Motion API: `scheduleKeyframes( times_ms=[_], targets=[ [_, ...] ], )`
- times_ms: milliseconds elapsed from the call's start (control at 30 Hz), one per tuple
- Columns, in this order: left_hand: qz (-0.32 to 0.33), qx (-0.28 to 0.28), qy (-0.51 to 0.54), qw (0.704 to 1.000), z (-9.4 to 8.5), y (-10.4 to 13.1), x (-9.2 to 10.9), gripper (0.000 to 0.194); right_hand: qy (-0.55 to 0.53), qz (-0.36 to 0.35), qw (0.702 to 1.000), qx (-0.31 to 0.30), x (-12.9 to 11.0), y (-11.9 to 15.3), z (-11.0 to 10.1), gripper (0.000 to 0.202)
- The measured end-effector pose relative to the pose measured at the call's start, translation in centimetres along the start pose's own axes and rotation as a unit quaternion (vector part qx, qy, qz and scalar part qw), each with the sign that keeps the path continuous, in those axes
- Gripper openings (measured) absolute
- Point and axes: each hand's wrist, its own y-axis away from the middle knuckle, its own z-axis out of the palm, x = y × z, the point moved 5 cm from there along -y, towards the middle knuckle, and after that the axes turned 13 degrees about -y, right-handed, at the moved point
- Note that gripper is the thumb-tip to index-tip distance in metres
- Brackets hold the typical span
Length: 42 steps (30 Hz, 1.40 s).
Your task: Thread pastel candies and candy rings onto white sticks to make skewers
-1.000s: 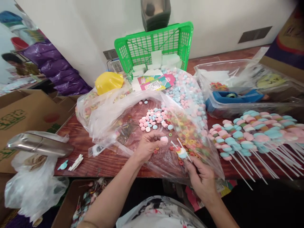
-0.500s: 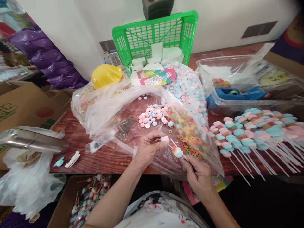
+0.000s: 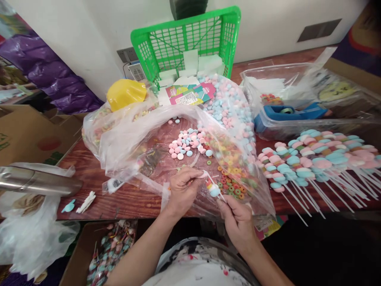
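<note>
My right hand grips the lower end of a thin white stick. Blue, white and yellow-red sweets are threaded on that stick, which tilts up to the left. My left hand pinches a small pink marshmallow at the stick's upper tip; the fingers partly cover it. Just beyond the hands lies a loose pile of pink, blue and white marshmallows. Small coloured ring sweets are scattered right of the stick, partly under clear plastic.
Several finished marshmallow sticks lie at the right. Behind them stands a clear tub with a blue tape dispenser. A green basket is at the back. A steel flask lies left, above a box of wrapped sweets.
My left hand has brought the pink marshmallow to the tip of the stick. The stick in my right hand stays nearby, and the whole view has shifted slightly.
</note>
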Motion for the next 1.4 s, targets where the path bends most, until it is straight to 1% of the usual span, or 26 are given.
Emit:
scheduleKeyframes(
  times_ms=[67,100,167,200,267,333,367,500,567,633,700,767,800,867,933,967,1000,1033,1067,1100,1167,1233,1300,1333,1400],
  targets=[
    [0.011,-0.013,-0.002,1.000,0.3,0.1,0.4,0.011,-0.006,0.014,1.000,0.007,0.3,-0.1,-0.1,0.023],
    [0.001,-0.022,0.008,1.000,0.4,0.1,0.4,0.016,-0.006,0.018,1.000,0.011,0.4,-0.1,-0.2,0.024],
    [-0.051,-0.041,0.049,0.997,0.7,-0.1,0.0,0.030,-0.004,0.019,1.000,0.018,0.4,-0.3,-0.5,0.024],
    [-0.080,-0.055,0.068,0.993,0.9,-0.1,-0.3,0.034,-0.001,0.018,1.000,0.020,0.4,-0.4,-0.6,0.024],
    [-0.114,-0.079,0.087,0.987,1.3,-0.3,-0.8,0.031,0.013,0.010,1.000,0.023,0.2,-0.5,-0.7,0.024],
    [-0.112,-0.092,0.077,0.986,1.7,-0.2,-1.1,0.021,0.028,0.003,0.999,0.023,0.1,-0.6,-0.8,0.024],
    [-0.111,-0.092,0.070,0.987,1.8,0.0,-1.2,0.021,0.032,0.000,0.999,0.023,0.0,-0.6,-0.8,0.024],
    [-0.124,-0.073,0.054,0.988,2.5,1.7,-1.4,0.032,0.011,0.009,0.999,0.029,0.2,-0.6,-0.9,0.025],
    [-0.129,-0.069,0.056,0.988,2.8,2.7,-1.1,0.033,-0.002,0.017,0.999,0.038,0.4,-0.4,-0.9,0.025],
    [-0.120,-0.067,0.056,0.989,3.2,3.4,-0.6,0.033,-0.005,0.021,0.999,0.046,0.5,-0.2,-0.7,0.024],
    [-0.092,-0.068,0.055,0.992,3.5,3.8,0.0,0.031,-0.008,0.022,0.998,0.051,0.6,-0.1,-0.5,0.023],
    [-0.071,-0.087,0.056,0.992,3.9,3.7,0.5,0.029,-0.021,0.021,0.998,0.056,0.6,-0.2,-0.5,0.022],
    [-0.074,-0.103,0.063,0.990,4.1,3.5,0.5,0.028,-0.033,0.026,0.997,0.060,0.7,-0.4,-0.8,0.022],
    [-0.110,-0.124,0.088,0.982,4.3,2.4,-0.1,0.032,-0.069,0.055,0.993,0.082,1.2,-0.8,-1.7,0.025],
    [-0.140,-0.122,0.092,0.978,4.4,0.7,-0.9,0.035,-0.123,0.096,0.979,0.132,2.0,-1.2,-3.2,0.031],
    [-0.131,-0.123,0.068,0.981,4.5,-0.3,-1.2,0.034,-0.154,0.111,0.968,0.163,2.5,-1.4,-3.9,0.032],
    [-0.100,-0.133,0.020,0.986,4.8,-1.4,-1.3,0.031,-0.184,0.119,0.957,0.192,2.8,-1.5,-4.6,0.033],
    [-0.047,-0.169,-0.048,0.983,5.5,-2.2,-1.2,0.026,-0.208,0.120,0.946,0.218,3.1,-1.5,-5.1,0.032],
    [0.008,-0.215,-0.122,0.969,6.5,-2.8,-1.2,0.022,-0.224,0.116,0.939,0.234,3.2,-1.5,-5.4,0.032],
    [0.054,-0.254,-0.192,0.946,7.6,-3.1,-1.2,0.019,-0.233,0.113,0.935,0.241,3.2,-1.5,-5.6,0.031],
    [0.107,-0.299,-0.291,0.902,9.5,-3.3,-1.4,0.016,-0.223,0.108,0.940,0.234,2.8,-1.4,-5.6,0.031],
    [0.129,-0.316,-0.330,0.880,10.8,-3.3,-1.6,0.018,-0.195,0.097,0.951,0.221,2.1,-1.4,-5.5,0.030],
    [0.141,-0.332,-0.330,0.872,11.3,-3.2,-1.7,0.023,-0.167,0.080,0.960,0.209,1.3,-1.3,-5.5,0.029],
    [0.148,-0.341,-0.324,0.870,11.3,-3.1,-1.7,0.024,-0.155,0.073,0.964,0.204,1.1,-1.3,-5.5,0.028],
    [0.163,-0.359,-0.308,0.866,10.6,-3.0,-1.7,0.025,-0.129,0.063,0.971,0.189,0.8,-1.3,-5.5,0.028]
  ],
)
